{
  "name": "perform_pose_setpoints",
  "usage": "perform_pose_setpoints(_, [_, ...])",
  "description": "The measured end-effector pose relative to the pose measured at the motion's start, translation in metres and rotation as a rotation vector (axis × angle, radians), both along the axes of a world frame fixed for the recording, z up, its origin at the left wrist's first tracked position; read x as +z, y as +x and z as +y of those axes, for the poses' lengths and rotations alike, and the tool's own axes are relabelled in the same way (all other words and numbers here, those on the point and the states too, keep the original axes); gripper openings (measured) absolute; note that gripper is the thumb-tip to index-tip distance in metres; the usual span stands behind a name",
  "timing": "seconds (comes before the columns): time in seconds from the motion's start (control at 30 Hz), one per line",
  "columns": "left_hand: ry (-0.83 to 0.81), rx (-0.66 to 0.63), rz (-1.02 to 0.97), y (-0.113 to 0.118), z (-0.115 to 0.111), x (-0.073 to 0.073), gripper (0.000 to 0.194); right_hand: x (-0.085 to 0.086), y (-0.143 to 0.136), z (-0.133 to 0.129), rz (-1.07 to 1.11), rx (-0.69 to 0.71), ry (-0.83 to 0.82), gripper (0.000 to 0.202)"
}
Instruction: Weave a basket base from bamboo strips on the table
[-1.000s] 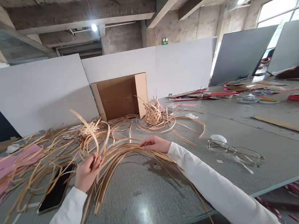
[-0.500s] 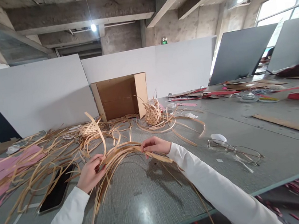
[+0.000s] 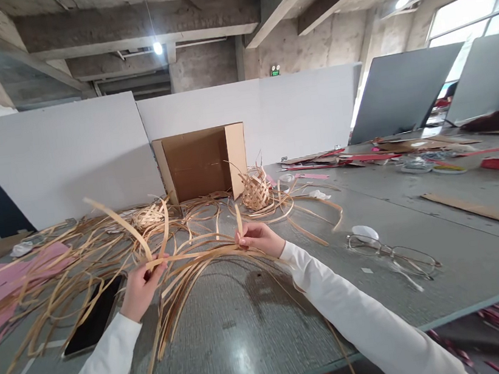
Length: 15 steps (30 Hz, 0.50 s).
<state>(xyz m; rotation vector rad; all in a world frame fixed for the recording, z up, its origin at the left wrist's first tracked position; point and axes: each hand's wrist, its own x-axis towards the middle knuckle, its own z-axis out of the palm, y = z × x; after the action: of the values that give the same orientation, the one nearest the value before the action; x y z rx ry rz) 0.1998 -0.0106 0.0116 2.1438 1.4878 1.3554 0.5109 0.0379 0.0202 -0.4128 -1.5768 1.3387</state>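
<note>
My left hand (image 3: 143, 285) is closed in a pinch on a flat bamboo strip (image 3: 120, 222), whose loose end sticks up to the upper left. Opposite it, my right hand (image 3: 260, 239) pinches a strip too, with a short tip (image 3: 238, 218) standing up above the fingers. A thin length of strip runs between the two hands. Below it, a bundle of long strips (image 3: 184, 287) arches over the table, its ends fanning toward the near edge. Behind my right hand sits a small woven basket (image 3: 255, 191) with loose ends.
Tangled strips (image 3: 75, 296) cover the left side, partly over a black phone (image 3: 91, 327) and pink paper (image 3: 23, 281). An open cardboard box (image 3: 236, 152) stands at the back. Eyeglasses (image 3: 406, 258) lie to the right. A long brown board (image 3: 482, 211) is farther right.
My left hand has moved slightly left, pulling a strip out from the bundle. A strip end now rises left of that hand, and another tip stands upright at my right fingers.
</note>
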Motion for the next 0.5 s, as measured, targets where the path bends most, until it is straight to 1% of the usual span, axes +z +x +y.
perform_pose_setpoints(0.1, [0.067,0.047,0.048,-0.0022,0.0000,0.0003,0.033,-0.0016,-0.0011,-0.0032,-0.011,0.015,-0.012,0.029])
perform_pose_setpoints(0.23, [0.285,0.221,0.105,-0.0056,-0.0004,0.0024,0.030,-0.0028,-0.0014,-0.0055,0.013,0.028,-0.063,0.027])
perform_pose_setpoints(0.33, [0.380,0.314,0.095,-0.0057,-0.0012,0.0052,0.028,-0.0021,-0.0012,-0.0050,0.040,0.027,-0.094,0.026])
perform_pose_setpoints(0.4, [0.407,0.326,0.106,-0.0049,-0.0017,0.0067,0.026,-0.0006,-0.0016,-0.0052,0.052,0.028,-0.077,0.024])
perform_pose_setpoints(0.5, [0.440,0.300,0.135,-0.0040,-0.0018,0.0069,0.023,0.0021,-0.0027,-0.0070,0.053,0.018,-0.035,0.022])
